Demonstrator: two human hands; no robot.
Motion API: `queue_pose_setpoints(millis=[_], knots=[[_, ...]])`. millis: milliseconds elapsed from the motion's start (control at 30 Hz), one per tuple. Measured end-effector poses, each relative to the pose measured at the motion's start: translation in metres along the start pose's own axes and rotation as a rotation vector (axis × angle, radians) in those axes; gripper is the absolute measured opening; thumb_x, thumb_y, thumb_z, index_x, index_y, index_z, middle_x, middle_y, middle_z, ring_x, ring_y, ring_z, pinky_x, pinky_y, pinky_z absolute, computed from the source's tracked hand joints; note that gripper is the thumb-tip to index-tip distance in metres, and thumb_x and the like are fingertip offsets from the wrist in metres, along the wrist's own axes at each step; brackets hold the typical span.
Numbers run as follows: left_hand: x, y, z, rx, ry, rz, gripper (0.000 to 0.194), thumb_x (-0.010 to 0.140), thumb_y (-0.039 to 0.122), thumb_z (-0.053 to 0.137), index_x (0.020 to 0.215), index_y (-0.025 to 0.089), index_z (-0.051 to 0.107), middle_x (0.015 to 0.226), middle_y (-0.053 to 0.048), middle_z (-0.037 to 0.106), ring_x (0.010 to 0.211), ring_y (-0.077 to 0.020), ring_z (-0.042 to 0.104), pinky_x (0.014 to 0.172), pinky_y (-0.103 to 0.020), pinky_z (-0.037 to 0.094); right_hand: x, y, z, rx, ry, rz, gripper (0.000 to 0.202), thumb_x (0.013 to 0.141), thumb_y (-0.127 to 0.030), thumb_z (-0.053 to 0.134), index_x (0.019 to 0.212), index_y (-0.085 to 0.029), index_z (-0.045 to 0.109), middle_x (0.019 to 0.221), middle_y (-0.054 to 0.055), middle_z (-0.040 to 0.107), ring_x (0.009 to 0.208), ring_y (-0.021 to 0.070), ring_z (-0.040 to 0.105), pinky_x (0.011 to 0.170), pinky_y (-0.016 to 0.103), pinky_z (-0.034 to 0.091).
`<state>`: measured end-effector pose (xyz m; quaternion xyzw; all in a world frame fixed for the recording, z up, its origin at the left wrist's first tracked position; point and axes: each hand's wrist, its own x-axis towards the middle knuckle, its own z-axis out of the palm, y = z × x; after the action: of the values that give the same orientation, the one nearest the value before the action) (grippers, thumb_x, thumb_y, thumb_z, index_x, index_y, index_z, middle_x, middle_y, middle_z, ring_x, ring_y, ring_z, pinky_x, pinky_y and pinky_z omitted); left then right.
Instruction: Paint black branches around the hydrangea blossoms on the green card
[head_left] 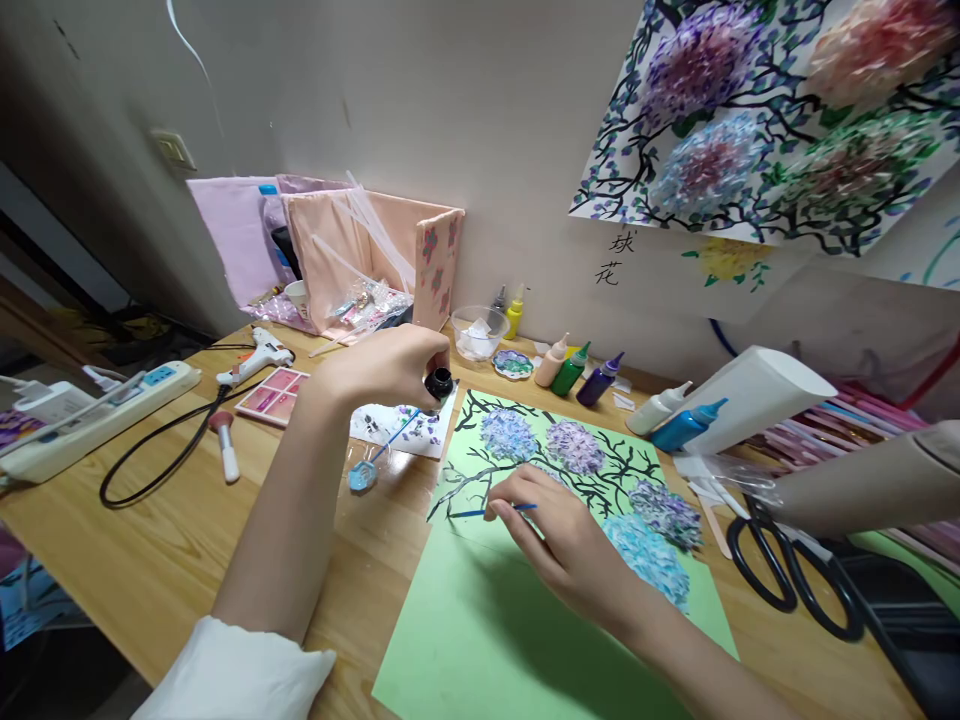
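Observation:
My right hand (551, 525) pinches a thin blue paintbrush (469, 514), its tip at the black branches on a sheet of green paper (457, 630). Several fluffy flower heads in blue, purple and turquoise (646, 560) stand among those branches. At the paper's upper left corner, my left hand (397, 370) is closed around a small black ink bottle (440, 384). Under that hand lies a paint-spotted white sheet (431, 430). Close by is a blue stick (396, 432) with a light blue, flower-like end (362, 476).
Paint bottles (570, 370) line the wall, near a clear bowl (478, 335) and a small palette (514, 364). Black-handled scissors (795, 570) lie right. On the left are a glue gun (259, 355), power strip (112, 420), pink palette (274, 396) and makeup brush (225, 448). A finished flower painting (757, 130) hangs above.

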<state>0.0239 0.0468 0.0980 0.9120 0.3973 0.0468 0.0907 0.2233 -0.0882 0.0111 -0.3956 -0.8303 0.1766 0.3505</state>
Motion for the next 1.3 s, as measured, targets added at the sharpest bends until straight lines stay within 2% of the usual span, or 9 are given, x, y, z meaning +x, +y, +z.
queue_pose_setpoints(millis=[200,400,633,867,967,1067,1233,1300], knots=[[-0.001,0.001,0.0,0.012,-0.002,0.006,0.025,0.061,0.031,0.065,0.08,0.017,0.057,0.073,0.0,0.057,0.065,-0.0123,0.048,0.053,-0.025,0.028,-0.001,-0.002,-0.002,0.057,-0.026,0.014,0.016,0.092,-0.017,0.04,0.083,-0.019,0.053,0.075,0.003,0.061,0.073,0.0147,0.054,0.064,0.027,0.044],[-0.001,0.001,0.0,0.018,0.009,0.013,0.025,0.06,0.031,0.066,0.078,0.016,0.056,0.073,0.0,0.056,0.064,-0.0112,0.047,0.053,-0.024,0.027,-0.001,-0.003,-0.006,0.077,0.027,0.039,0.018,0.092,-0.017,0.039,0.084,-0.019,0.055,0.077,0.003,0.061,0.074,0.0139,0.056,0.065,0.026,0.044],[-0.001,0.002,-0.001,0.006,-0.018,-0.006,0.028,0.06,0.034,0.065,0.081,0.017,0.057,0.077,-0.001,0.059,0.066,-0.013,0.049,0.054,-0.024,0.028,-0.001,-0.001,-0.004,0.095,0.019,0.056,0.018,0.093,-0.019,0.039,0.083,-0.02,0.054,0.077,0.002,0.06,0.074,0.0131,0.055,0.066,0.025,0.042],[0.0,0.0,0.0,0.011,-0.01,-0.003,0.029,0.059,0.035,0.065,0.081,0.018,0.057,0.076,-0.001,0.059,0.066,-0.0135,0.05,0.054,-0.025,0.029,-0.002,0.006,-0.003,0.101,-0.033,0.172,0.023,0.094,-0.024,0.037,0.081,-0.02,0.055,0.077,0.002,0.06,0.074,0.0128,0.055,0.068,0.026,0.042],[0.0,-0.001,0.0,0.009,-0.01,-0.008,0.03,0.06,0.036,0.065,0.082,0.018,0.057,0.076,-0.001,0.059,0.067,-0.0137,0.05,0.054,-0.025,0.029,-0.001,0.009,-0.005,0.08,-0.018,0.201,0.024,0.095,-0.026,0.037,0.08,-0.02,0.055,0.078,0.001,0.06,0.074,0.0132,0.055,0.068,0.026,0.041],[0.0,-0.001,0.0,0.008,-0.018,-0.014,0.03,0.06,0.036,0.066,0.082,0.018,0.058,0.077,-0.001,0.06,0.067,-0.0136,0.05,0.054,-0.024,0.029,0.0,0.01,-0.007,0.093,0.011,0.213,0.025,0.095,-0.027,0.036,0.08,-0.02,0.055,0.078,0.001,0.06,0.074,0.0125,0.055,0.068,0.026,0.041],[0.001,0.0,0.002,0.023,-0.023,0.018,0.029,0.059,0.034,0.066,0.081,0.018,0.056,0.078,-0.002,0.06,0.068,-0.0135,0.05,0.054,-0.024,0.029,0.001,0.01,-0.007,0.11,-0.032,0.209,0.025,0.094,-0.026,0.038,0.078,-0.02,0.056,0.079,0.001,0.061,0.075,0.0123,0.056,0.068,0.026,0.042],[0.003,0.0,0.004,0.029,-0.027,0.043,0.028,0.06,0.032,0.065,0.082,0.017,0.056,0.079,-0.002,0.06,0.068,-0.0133,0.05,0.054,-0.024,0.029,0.001,0.01,-0.011,0.103,0.017,0.189,0.024,0.094,-0.024,0.038,0.079,-0.02,0.057,0.078,0.001,0.06,0.074,0.0124,0.056,0.067,0.026,0.043]])
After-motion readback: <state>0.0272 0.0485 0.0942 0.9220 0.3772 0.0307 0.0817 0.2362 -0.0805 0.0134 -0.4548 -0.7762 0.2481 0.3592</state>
